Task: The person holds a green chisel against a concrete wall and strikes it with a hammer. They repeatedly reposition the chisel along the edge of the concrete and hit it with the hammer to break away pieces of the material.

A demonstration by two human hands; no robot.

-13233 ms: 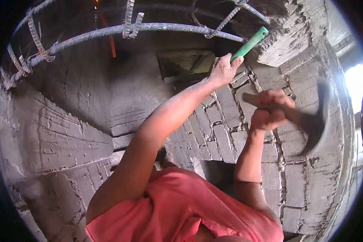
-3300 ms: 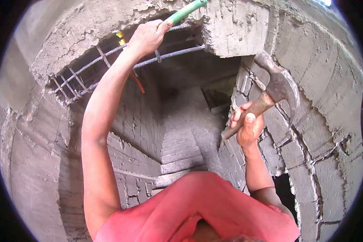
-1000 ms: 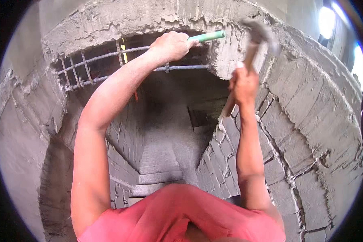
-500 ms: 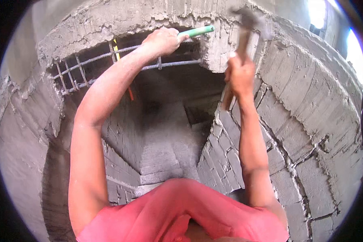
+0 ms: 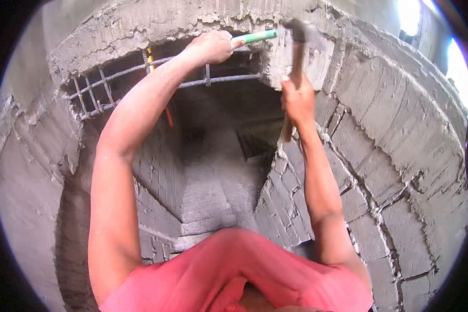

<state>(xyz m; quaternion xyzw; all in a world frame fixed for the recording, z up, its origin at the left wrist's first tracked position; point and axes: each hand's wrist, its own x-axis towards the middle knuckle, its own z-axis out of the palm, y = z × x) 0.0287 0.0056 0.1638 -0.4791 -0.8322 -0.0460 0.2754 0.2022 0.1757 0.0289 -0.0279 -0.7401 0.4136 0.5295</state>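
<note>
My left hand [image 5: 211,48] is closed around a green chisel [image 5: 257,37], a round bar whose end sticks out to the right. Its other end is hidden by my fist and the concrete edge. My right hand [image 5: 299,101] grips a hammer [image 5: 298,62] by its wooden handle, with the handle's lower end showing beneath the fist. The dark hammer head, blurred by motion, is just right of the chisel's exposed end; a small gap seems to separate them. Broken concrete [image 5: 234,18] runs above my left hand.
Bare steel bars [image 5: 106,88] cross the opening on the left, with a yellow tube [image 5: 151,60] behind them. Below lies a dark shaft with dusty steps [image 5: 205,210]. A cracked block wall [image 5: 400,223] rises on the right.
The hammer and my right hand have swung left, bringing the hammer head closer to the chisel's end. My left hand has stayed nearly in place, still holding the chisel.
</note>
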